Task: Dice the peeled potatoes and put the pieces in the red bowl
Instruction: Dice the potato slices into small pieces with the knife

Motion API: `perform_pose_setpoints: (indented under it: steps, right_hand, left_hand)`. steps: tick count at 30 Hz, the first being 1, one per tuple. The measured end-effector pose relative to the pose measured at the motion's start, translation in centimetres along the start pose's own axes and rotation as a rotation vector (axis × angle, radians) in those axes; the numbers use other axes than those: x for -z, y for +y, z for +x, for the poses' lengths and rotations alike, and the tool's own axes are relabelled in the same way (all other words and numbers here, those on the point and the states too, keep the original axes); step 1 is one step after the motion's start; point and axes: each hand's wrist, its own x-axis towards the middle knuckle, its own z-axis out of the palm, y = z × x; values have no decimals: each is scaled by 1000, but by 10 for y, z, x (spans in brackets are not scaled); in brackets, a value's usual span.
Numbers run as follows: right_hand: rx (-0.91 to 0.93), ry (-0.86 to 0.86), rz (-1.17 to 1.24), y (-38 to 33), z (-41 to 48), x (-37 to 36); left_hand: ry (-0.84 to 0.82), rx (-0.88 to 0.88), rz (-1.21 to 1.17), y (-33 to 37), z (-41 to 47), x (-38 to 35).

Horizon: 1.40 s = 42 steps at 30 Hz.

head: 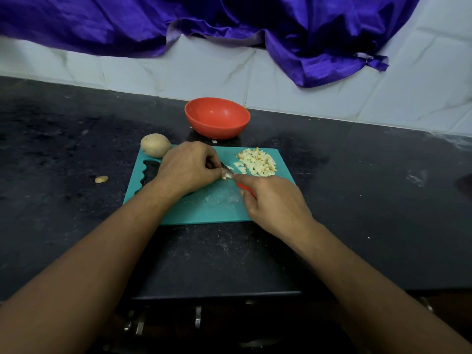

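**Dicing under way; red bowl not yet loaded**

Left hand (189, 167) rests on the teal plastic cutting board (204, 210). Its grip is closed, with the fingertips curled down and pinching a small pale remnant of peeled potato (224, 176) near the board's centre. Right hand (275, 200), to the right and nearer, has its grip closed round the red handle of a small kitchen knife (227, 169). The blade lies against the remnant.

A heap of pale diced potato cubes (256, 162) sits at the far right of the board. The round red plastic bowl (217, 130) stands on the black stone desk (76, 139) just beyond the board's far edge, and no pieces show inside it. One whole tan potato (155, 145) lies at the board's far left corner; whether it is peeled cannot be told. A stray scrap (101, 179) lies on the desk to the left.

Assessment: the step in hand is the last cuts on this remnant. The piece is small, so the next strokes call for the left fingertips to be kept back from the blade. The heap must then be gathered and carried to the bowl, and the whole potato remains to be dealt with.
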Motion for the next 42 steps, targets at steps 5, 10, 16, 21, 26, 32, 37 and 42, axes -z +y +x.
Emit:
perform_pose_setpoints:
  steps: [5,10,16,21,26,32,37,42]
  right_hand:
    - [-155,39,239,15,-6,-4]
    - [-170,129,378,15,-6,-7]
    - [22,133,138,-1,-12,-13]
    - [57,138,-31,3,-6,-14]
    - [-76,154,116,20,3,-13]
    - [-57,277,225,19,1,-27]
    - [-58,285,248,20,-1,-27]
    - [-63,275,243,20,0,-27]
  left_hand:
    - [2,-9,-7,-1,-2,-1]
    - [79,-10,-99,-4,-2,3]
    - [214,56,-150,-3,-3,14]
    - [212,89,-153,-5,-4,20]
    - [110,38,-174,-12,-2,32]
    - [-151,-20,1,-22,-1,45]
    - [-246,5,55,-20,-3,46]
    - [-243,17,48,-20,-2,45]
